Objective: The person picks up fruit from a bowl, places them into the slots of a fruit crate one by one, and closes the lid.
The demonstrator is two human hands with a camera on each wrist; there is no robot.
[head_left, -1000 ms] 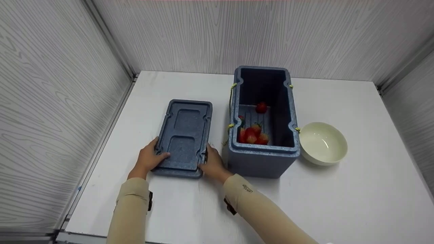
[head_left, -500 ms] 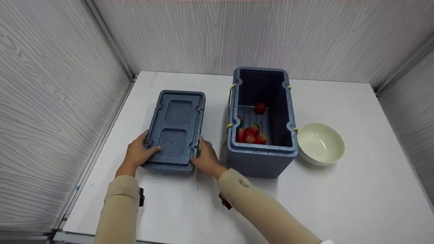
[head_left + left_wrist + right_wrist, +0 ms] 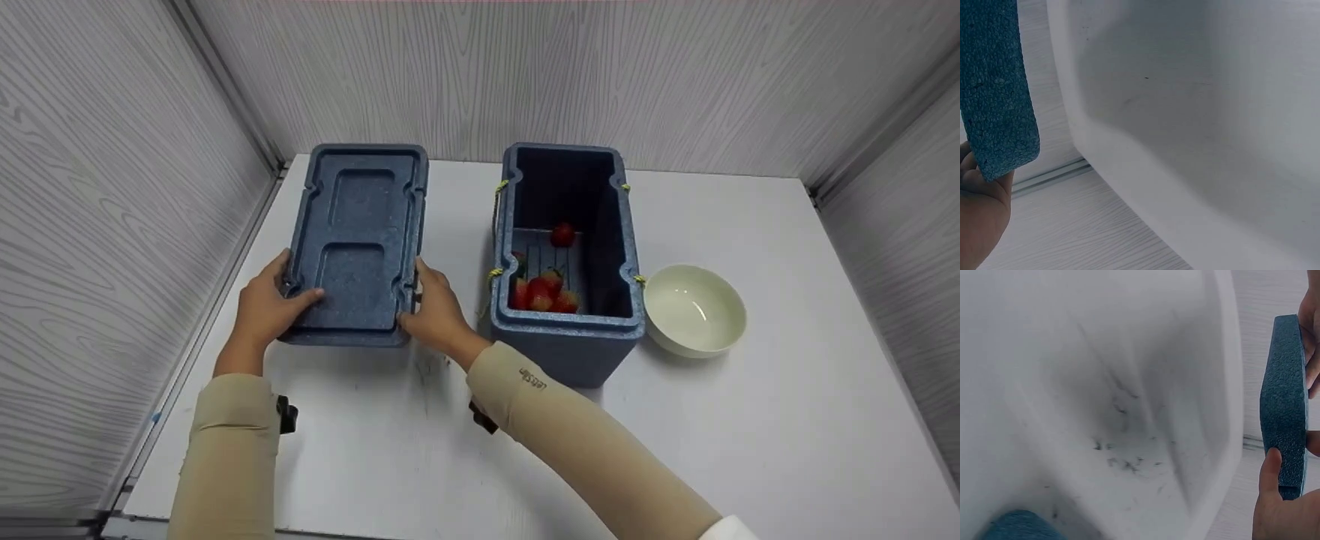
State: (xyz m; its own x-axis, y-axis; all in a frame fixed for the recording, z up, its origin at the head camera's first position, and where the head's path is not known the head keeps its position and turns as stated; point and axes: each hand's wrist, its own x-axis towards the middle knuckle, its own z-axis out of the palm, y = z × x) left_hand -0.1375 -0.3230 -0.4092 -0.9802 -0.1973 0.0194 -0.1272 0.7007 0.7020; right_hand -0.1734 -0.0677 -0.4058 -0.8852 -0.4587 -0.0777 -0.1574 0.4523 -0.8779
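Both hands hold a blue-grey foam lid by its near end, raised above the white table. My left hand grips its left edge, thumb over the top face. On the right edge my right hand grips it in the same way. The left wrist view shows the lid's speckled edge over the left fingers, with the tabletop below. In the right wrist view, the lid is seen edge-on between the two hands. To the right stands the matching foam box, uncovered, with several strawberries inside.
A cream bowl sits right of the box, close against its side. Yellow-green cord runs through the box's rim notches. Wood-patterned panels wall in the table at the back and sides.
The lid has risen off the table and moved away and to the left, with both hands still gripping it. The box, strawberries and bowl keep their places on the table.
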